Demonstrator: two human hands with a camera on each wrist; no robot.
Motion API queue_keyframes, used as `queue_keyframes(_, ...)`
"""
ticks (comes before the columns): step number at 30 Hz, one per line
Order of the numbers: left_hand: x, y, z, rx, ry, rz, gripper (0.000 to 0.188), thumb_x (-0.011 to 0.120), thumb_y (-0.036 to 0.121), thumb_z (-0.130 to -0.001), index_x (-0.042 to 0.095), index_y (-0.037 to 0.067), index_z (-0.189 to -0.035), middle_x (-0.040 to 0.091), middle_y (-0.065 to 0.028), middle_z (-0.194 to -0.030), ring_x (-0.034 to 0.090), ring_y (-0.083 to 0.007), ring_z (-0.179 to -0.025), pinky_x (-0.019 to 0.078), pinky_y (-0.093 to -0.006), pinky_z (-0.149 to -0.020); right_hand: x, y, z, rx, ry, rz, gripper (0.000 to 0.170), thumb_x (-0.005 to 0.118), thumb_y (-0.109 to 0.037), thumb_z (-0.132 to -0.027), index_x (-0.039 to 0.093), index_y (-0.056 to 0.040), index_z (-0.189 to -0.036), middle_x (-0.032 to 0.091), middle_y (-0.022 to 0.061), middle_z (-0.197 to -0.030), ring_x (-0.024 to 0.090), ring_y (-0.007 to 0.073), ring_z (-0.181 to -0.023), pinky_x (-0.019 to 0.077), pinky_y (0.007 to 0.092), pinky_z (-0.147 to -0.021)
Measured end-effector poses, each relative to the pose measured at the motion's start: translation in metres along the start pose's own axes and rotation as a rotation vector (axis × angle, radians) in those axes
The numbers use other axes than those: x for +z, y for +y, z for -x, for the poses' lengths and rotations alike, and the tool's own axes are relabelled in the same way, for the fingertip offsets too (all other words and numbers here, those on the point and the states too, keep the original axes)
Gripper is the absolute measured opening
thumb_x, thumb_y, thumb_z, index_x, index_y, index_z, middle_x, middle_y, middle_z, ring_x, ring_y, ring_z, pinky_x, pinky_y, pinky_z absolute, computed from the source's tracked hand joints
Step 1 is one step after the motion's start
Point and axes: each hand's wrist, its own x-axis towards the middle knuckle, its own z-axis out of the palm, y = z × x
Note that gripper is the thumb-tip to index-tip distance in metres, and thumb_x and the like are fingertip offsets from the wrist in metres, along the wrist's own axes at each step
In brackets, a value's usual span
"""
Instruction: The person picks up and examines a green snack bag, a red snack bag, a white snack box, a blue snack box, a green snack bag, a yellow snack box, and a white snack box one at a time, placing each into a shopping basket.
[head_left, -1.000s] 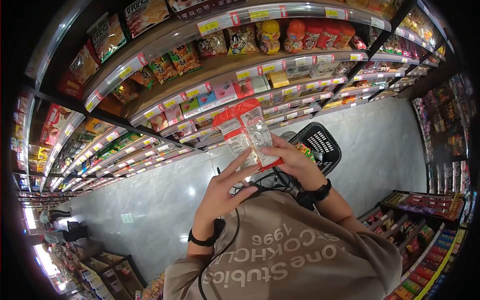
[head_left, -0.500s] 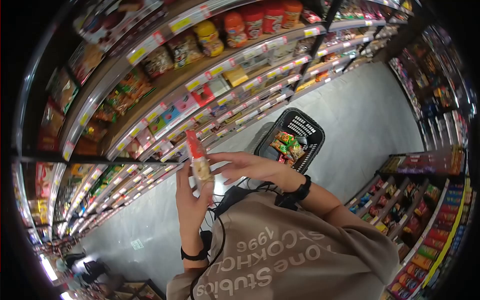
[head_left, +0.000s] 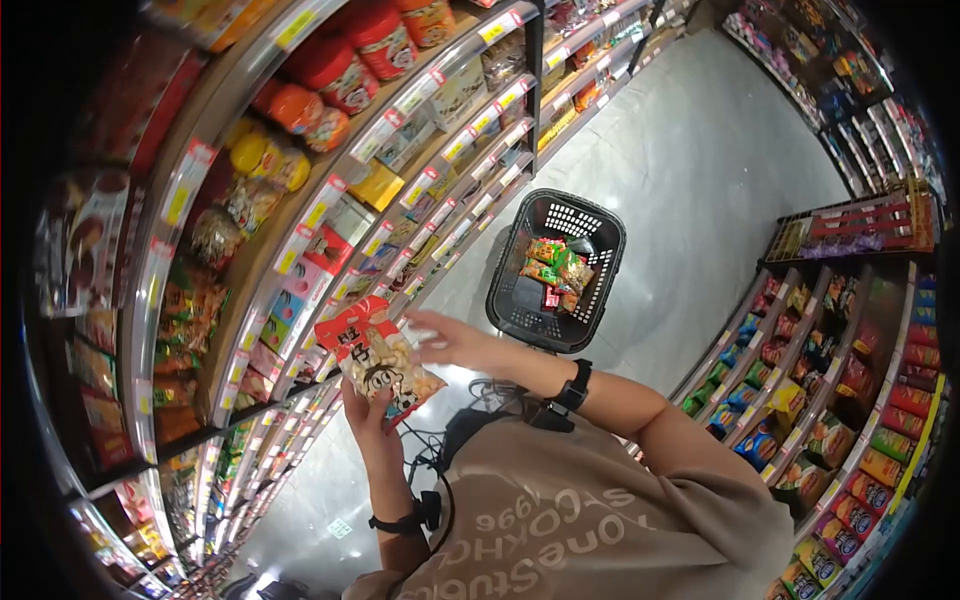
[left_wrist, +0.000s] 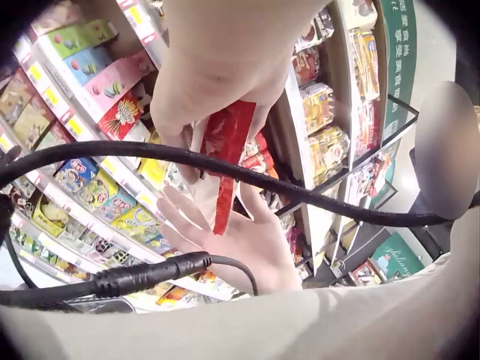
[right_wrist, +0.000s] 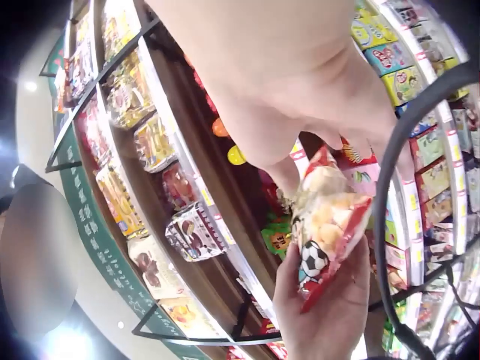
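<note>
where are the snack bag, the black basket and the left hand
snack bag (head_left: 384, 358): head view, middle of its printed front
black basket (head_left: 572, 218): head view, its far wall with the holes
left hand (head_left: 370, 424): head view, middle of the hand

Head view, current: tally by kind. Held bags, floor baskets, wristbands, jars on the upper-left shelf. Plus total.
Held snack bag: 1
Black basket: 1
Black wristbands: 2
Shelf jars, yellow to red, one cut by the frame edge: 5
Total: 9
</note>
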Motion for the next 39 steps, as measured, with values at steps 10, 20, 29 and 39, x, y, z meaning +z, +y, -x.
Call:
queue_keyframes(10, 0.047, -0.045, -0.043, -0.313, -0.216, -0.561, 0.065, 0.061, 0.012, -0.099, 0.034, 0.006, -0.157, 0.046, -0.0159, -0.154, 0.037, -0.0274, -0.146, 0.0246, -0.0403, -0.121, -0.107, 0.058, -0.002, 0.275, -0.042, -0.632, 0.046, 0.063, -0.015, -0.098, 0.051, -0.0035, -0.14, 0.066, 0.0087, -0.127, 0.068, 0.0173, -0.109, 0.0573, 0.0316, -0.091)
queue_keyframes(20, 0.065, -0.045, -0.038, -0.53, -0.467, -0.812, 0.05, 0.066, 0.006, -0.096, 0.052, 0.005, -0.144, 0.065, -0.0082, -0.134, 0.058, -0.02, -0.127, 0.0443, -0.0356, -0.106, -0.312, 0.289, -0.007, 0.408, 0.597, -0.33, 0.025, 0.069, -0.023, -0.092, 0.066, -0.0128, -0.114, 0.074, 0.0043, -0.09, 0.069, 0.0131, -0.068, 0.0517, 0.0326, -0.044)
queue_keyframes(29, 0.078, -0.052, -0.039, -0.579, -0.431, -0.875, 0.043, 0.065, 0.003, -0.095, 0.058, 0.002, -0.137, 0.069, -0.0125, -0.127, 0.063, -0.022, -0.122, 0.0462, -0.0361, -0.106, -0.454, 0.429, -0.009, 0.501, 0.352, 1.084, 0.055, 0.083, -0.018, -0.061, 0.069, -0.015, -0.114, 0.071, 0.009, -0.094, 0.07, 0.0264, -0.089, 0.0555, 0.04, -0.077)
queue_keyframes(39, 0.059, -0.059, -0.033, -0.59, -0.384, -0.651, 0.04, 0.058, 0.001, -0.099, 0.054, 0.001, -0.139, 0.068, -0.0131, -0.126, 0.063, -0.0214, -0.121, 0.0466, -0.036, -0.105, -0.497, 0.348, -0.048, 0.582, 1.04, 0.581, 0.04, 0.061, -0.029, -0.085, 0.07, -0.0026, -0.114, 0.071, 0.0256, -0.111, 0.068, 0.0411, -0.106, 0.0539, 0.0472, -0.091)
